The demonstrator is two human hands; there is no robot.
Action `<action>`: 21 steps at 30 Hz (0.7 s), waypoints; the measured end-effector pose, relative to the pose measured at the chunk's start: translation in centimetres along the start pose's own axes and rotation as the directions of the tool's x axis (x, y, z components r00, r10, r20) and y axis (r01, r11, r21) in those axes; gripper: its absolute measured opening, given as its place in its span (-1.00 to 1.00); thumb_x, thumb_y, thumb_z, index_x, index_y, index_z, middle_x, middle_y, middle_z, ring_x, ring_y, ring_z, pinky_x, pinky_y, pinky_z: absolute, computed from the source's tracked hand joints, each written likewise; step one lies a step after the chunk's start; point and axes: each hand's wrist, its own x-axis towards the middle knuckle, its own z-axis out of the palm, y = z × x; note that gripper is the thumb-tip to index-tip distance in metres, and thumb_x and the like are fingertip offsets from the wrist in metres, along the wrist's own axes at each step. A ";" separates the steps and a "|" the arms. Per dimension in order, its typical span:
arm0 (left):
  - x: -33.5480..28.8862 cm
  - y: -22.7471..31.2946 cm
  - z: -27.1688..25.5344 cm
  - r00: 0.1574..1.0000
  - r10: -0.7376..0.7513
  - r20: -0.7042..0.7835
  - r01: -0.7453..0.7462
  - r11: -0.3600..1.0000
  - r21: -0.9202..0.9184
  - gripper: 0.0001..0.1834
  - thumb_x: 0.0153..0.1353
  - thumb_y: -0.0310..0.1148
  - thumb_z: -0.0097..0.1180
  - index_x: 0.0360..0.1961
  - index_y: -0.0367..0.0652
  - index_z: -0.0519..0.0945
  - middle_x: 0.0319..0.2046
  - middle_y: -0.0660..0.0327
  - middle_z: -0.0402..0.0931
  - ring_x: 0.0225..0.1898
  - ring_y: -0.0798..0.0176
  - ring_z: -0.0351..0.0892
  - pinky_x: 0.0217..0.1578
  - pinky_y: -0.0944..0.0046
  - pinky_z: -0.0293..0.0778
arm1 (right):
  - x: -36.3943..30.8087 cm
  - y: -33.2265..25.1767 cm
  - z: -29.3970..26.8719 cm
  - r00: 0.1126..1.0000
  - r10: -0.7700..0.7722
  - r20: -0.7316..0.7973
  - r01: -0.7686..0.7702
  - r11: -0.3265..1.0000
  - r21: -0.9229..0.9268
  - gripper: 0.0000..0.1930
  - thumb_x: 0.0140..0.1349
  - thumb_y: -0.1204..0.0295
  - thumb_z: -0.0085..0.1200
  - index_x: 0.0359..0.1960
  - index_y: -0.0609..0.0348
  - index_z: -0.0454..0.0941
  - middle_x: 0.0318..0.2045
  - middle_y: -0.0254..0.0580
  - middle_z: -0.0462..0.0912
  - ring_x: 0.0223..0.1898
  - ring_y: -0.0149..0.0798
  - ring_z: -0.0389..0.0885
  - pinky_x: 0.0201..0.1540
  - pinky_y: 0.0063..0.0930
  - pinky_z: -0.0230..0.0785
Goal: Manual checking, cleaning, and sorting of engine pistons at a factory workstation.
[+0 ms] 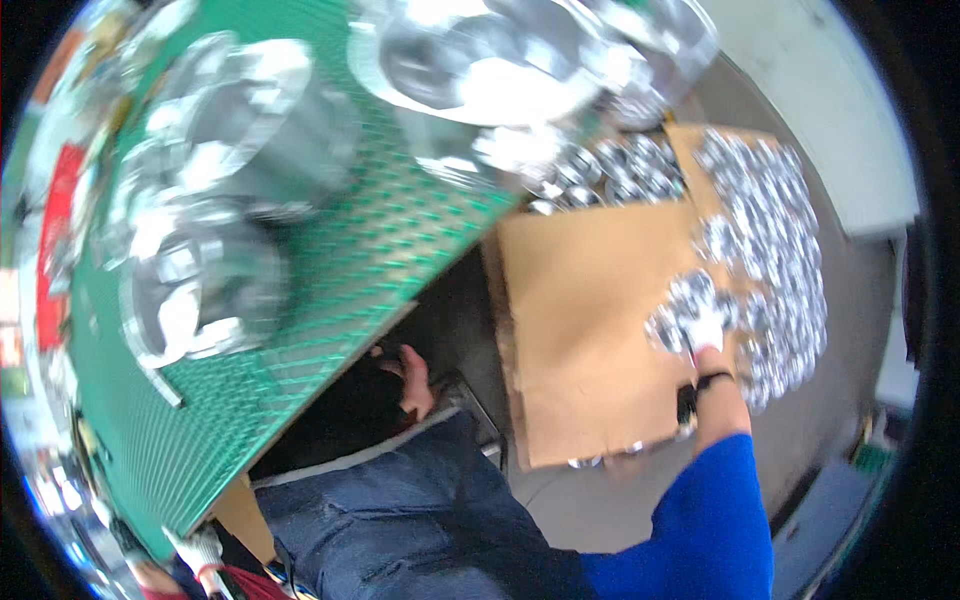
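Observation:
My right hand (706, 330), in a white glove below a bare forearm and a blue sleeve, reaches onto a brown cardboard sheet (590, 330) at the right. Around its fingers lies a small cluster of shiny silver metal pieces (690, 290), rounded in shape. Blur hides the fingers, so whether they hold any of these pieces does not show. A dark band and a black wrist device (686, 404) sit at that wrist. My left hand is out of sight.
Many similar silver pieces (775, 240) spread right of the cardboard. Large shiny metal vessels (235, 130) stand on a green, patterned table (400, 240). Under its edge is a bit of bare skin (415, 385), part unclear. A co-worker's white-gloved hand (197, 548) shows at lower left.

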 end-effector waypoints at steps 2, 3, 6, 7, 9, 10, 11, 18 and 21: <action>-0.8 0.1 5.8 0.965 -0.079 0.252 0.098 0.993 -0.065 -0.40 0.26 0.19 0.11 0.07 -0.08 0.53 -0.23 0.17 0.66 -0.32 0.05 0.62 -0.37 0.14 0.50 | -0.4 0.8 0.4 0.984 0.166 0.059 -0.171 0.981 0.090 -0.30 -0.05 0.39 0.24 0.26 0.06 0.44 0.26 0.15 0.38 0.23 0.06 0.39 0.32 -0.28 0.21; -0.7 -0.7 8.1 0.980 0.092 -0.177 -0.114 0.986 -0.120 -0.34 0.23 0.21 0.13 0.15 -0.07 0.47 -0.11 0.17 0.62 -0.19 0.05 0.60 -0.23 0.10 0.49 | -0.9 0.6 1.2 0.979 0.196 0.047 -0.198 0.979 0.045 -0.34 -0.06 0.41 0.25 0.21 0.09 0.48 0.27 0.21 0.34 0.20 0.08 0.42 0.29 -0.26 0.25; -1.5 -2.8 7.9 0.768 0.236 -0.596 -0.403 0.901 -0.163 -0.26 0.22 0.25 0.11 0.23 -0.08 0.42 0.17 0.20 0.50 0.09 0.05 0.50 0.12 0.03 0.41 | -2.9 -5.0 1.8 0.975 0.159 0.158 -0.175 0.980 0.092 -0.50 -0.07 0.44 0.29 0.02 0.11 0.60 0.30 0.32 0.25 0.12 0.16 0.50 0.20 -0.21 0.36; -1.8 -2.5 6.0 0.848 0.171 -0.501 -0.284 0.946 -0.158 -0.26 0.23 0.25 0.09 0.23 -0.08 0.42 0.17 0.18 0.49 0.09 0.03 0.50 0.14 0.00 0.40 | -4.2 -6.0 2.2 0.990 0.079 0.118 -0.082 0.996 0.021 -0.54 -0.07 0.42 0.30 -0.03 0.08 0.62 0.30 0.35 0.24 0.10 0.18 0.52 0.19 -0.20 0.38; -2.9 -0.9 -0.2 0.984 0.048 -0.172 -0.085 0.973 -0.216 -0.26 0.26 0.26 0.03 0.24 -0.08 0.41 0.17 0.13 0.48 0.09 -0.02 0.49 0.17 -0.05 0.36 | -6.5 -6.4 4.7 0.994 -0.070 0.086 0.079 0.991 -0.110 -0.59 -0.08 0.41 0.33 -0.09 0.02 0.65 0.31 0.39 0.22 0.09 0.22 0.53 0.17 -0.18 0.40; -3.3 -0.7 -2.5 0.996 0.003 0.089 0.021 0.963 -0.267 -0.26 0.27 0.27 0.01 0.23 -0.09 0.42 0.16 0.11 0.48 0.08 -0.04 0.48 0.18 -0.08 0.34 | -7.2 -6.1 5.9 0.989 -0.119 0.082 0.132 0.976 -0.173 -0.60 -0.08 0.40 0.34 -0.10 -0.02 0.66 0.32 0.41 0.20 0.10 0.23 0.53 0.17 -0.17 0.41; -1.7 -2.2 1.4 0.950 0.024 -0.312 -0.082 0.981 -0.174 -0.24 0.26 0.30 -0.02 0.23 -0.09 0.43 0.13 0.08 0.50 0.03 -0.02 0.50 0.18 -0.07 0.33 | -9.0 -8.5 4.0 0.992 -0.042 0.120 0.065 0.978 -0.200 -0.61 -0.08 0.40 0.34 -0.12 -0.05 0.66 0.33 0.40 0.20 0.09 0.23 0.54 0.17 -0.16 0.42; -2.2 -2.2 1.6 0.889 0.119 0.443 0.093 0.899 -0.428 -0.31 0.27 0.21 0.07 0.24 -0.03 0.42 0.20 0.15 0.45 0.13 0.04 0.46 0.22 -0.03 0.32 | -14.0 -13.8 2.2 0.924 -0.119 0.363 0.119 0.993 0.022 -0.67 -0.08 0.56 0.36 -0.19 0.07 0.69 0.28 0.16 0.27 0.01 0.00 0.55 0.12 -0.32 0.43; -1.2 -3.3 13.6 0.812 0.163 -0.561 -0.405 0.849 -0.339 -0.35 0.24 0.06 0.21 0.24 -0.04 0.39 0.21 0.17 0.42 0.16 0.02 0.44 0.20 -0.09 0.34 | -17.4 -13.5 0.2 0.915 -0.173 0.365 0.200 0.979 -0.038 -0.66 -0.14 0.53 0.38 -0.23 0.01 0.70 0.31 0.25 0.20 0.11 0.01 0.53 0.14 -0.32 0.43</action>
